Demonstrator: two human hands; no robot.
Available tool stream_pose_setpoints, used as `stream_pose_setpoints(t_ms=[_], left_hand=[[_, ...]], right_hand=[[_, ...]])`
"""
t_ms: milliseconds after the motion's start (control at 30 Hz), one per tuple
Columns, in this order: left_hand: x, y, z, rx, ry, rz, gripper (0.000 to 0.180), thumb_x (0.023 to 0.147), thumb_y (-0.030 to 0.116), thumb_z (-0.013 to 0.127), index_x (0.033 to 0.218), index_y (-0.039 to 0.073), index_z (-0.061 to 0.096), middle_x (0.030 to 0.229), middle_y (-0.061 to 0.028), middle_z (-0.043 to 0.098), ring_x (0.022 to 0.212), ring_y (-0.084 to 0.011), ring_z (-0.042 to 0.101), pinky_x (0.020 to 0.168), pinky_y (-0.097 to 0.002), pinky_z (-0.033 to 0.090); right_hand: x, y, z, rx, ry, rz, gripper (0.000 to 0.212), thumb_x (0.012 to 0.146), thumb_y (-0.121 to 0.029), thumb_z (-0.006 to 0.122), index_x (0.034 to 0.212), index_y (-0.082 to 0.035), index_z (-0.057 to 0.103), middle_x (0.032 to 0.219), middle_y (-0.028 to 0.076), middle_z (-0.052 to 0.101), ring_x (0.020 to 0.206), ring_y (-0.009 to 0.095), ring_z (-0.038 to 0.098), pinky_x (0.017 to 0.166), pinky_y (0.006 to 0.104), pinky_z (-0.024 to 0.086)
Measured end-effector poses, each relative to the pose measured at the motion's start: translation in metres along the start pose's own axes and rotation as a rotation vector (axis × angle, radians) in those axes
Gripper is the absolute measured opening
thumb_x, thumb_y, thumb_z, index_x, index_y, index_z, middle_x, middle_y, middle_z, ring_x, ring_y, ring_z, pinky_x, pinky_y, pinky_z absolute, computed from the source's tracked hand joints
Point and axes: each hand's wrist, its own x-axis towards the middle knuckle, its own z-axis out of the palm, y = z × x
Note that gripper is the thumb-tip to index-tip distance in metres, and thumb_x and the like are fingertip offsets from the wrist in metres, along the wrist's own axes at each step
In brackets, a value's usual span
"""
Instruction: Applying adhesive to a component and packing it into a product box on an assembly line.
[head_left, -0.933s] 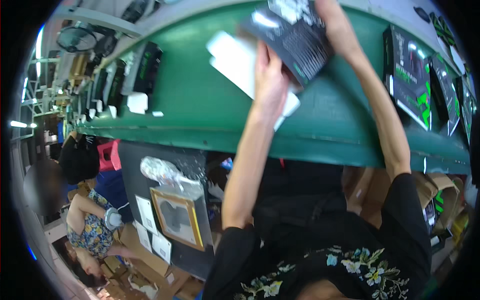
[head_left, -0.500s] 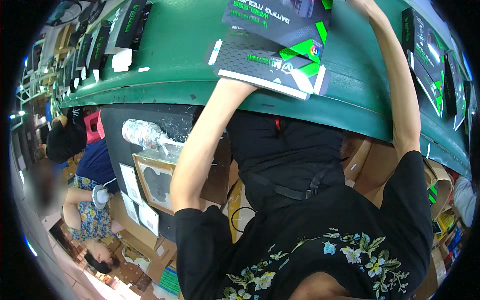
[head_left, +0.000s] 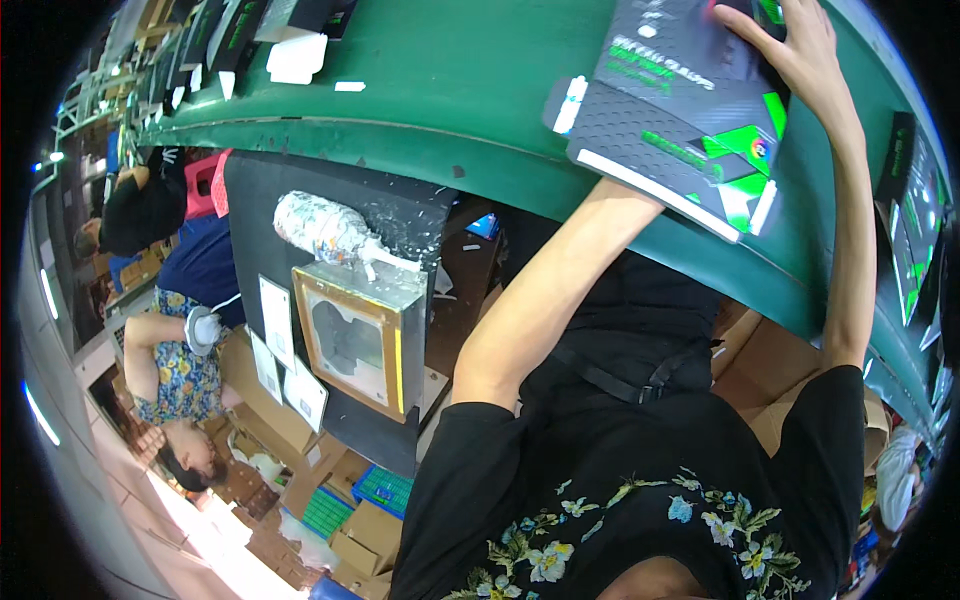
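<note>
A black and green printed carton sits tilted over the near edge of the green table, white flaps showing along its near side. My left forearm runs up beneath it; the carton hides my left hand, so its fingers cannot be seen. My right hand lies at the far right side of the carton, thumb stretched across its top and fingers extended away from the thumb. Whether the carton has anything inside cannot be seen.
Similar dark cartons stand in a row at the far left of the green table; more cartons stand at right. Below left, a paint-spattered bottle stands by a framed box. Another person sits beyond.
The carton and my left arm have moved right. My right hand, earlier at the top edge beyond the carton, has come down onto its side. The view has shifted slightly.
</note>
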Motion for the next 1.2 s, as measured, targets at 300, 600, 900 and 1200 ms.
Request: stream_pose_setpoints(t_ms=[300, 600, 900, 1200], left_hand=[[-0.003, 0.021, 0.024, -0.092, 0.085, -0.092, 0.049, 0.088, 0.043, 0.062, 0.132, 0.021, 0.058, 0.145, -0.0119, 0.046, 0.138, -0.0335, 0.038, 0.11, -0.0575, 0.029], [-0.047, 0.058, -0.021, -0.352, -0.249, -0.151, 0.043, 0.088, 0.033, 0.063, 0.124, 0.009, 0.062, 0.138, -0.0164, 0.053, 0.133, -0.0343, 0.044, 0.114, -0.0503, 0.03], [-0.299, -0.029, -0.266, 0.09, 0.144, -1.007, 0.028, 0.089, -0.005, 0.052, 0.113, 0.0, 0.065, 0.111, -0.0174, 0.067, 0.104, -0.0321, 0.064, 0.092, -0.0398, 0.05], [-0.375, -0.236, -0.333, 0.377, -0.648, -0.749, 0.025, 0.09, 0.019, 0.063, 0.115, 0.019, 0.066, 0.135, -0.0124, 0.054, 0.129, -0.0324, 0.046, 0.108, -0.0547, 0.03]], right_hand=[[-0.018, -0.083, -0.016, 0.012, -0.477, -0.362, 0.048, 0.098, -0.042, 0.052, 0.134, -0.012, 0.056, 0.152, 0.031, 0.028, 0.14, 0.057, 0.02, 0.114, 0.0678, 0.014], [-0.031, -0.045, 0.02, -0.127, -0.053, -0.397, 0.038, 0.099, -0.039, 0.049, 0.122, -0.012, 0.063, 0.144, 0.019, 0.048, 0.127, 0.04, 0.048, 0.106, 0.0516, 0.036], [0.002, -0.013, -0.078, -0.086, -0.079, -0.323, 0.047, 0.089, -0.033, 0.069, 0.123, -0.001, 0.065, 0.118, 0.027, 0.063, 0.109, 0.042, 0.061, 0.096, 0.0464, 0.048], [-0.049, -0.359, 0.046, 0.601, -0.729, -0.665, 0.072, 0.094, -0.057, 0.053, 0.131, 0.005, 0.052, 0.123, 0.027, 0.06, 0.108, 0.036, 0.064, 0.092, 0.0462, 0.05]])
